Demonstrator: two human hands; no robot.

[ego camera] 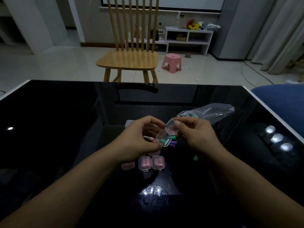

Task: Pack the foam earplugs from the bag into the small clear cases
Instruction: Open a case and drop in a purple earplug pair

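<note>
Left hand (139, 139) pinched open clear case (164, 138) holding green earplug; right hand (195, 137) gripped its lid. Three filled cases (151, 162) sat near surface (49, 129) front edge. Loose earplugs (173, 143), bag (207, 112) remained.

I see both hands holding an open clear case (164, 138) above the desk (57, 120): left hand (139, 139) on its base, right hand (195, 135) on the lid.

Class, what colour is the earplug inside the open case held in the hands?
Green: the earplug in the open case shows best in the head view.
</note>
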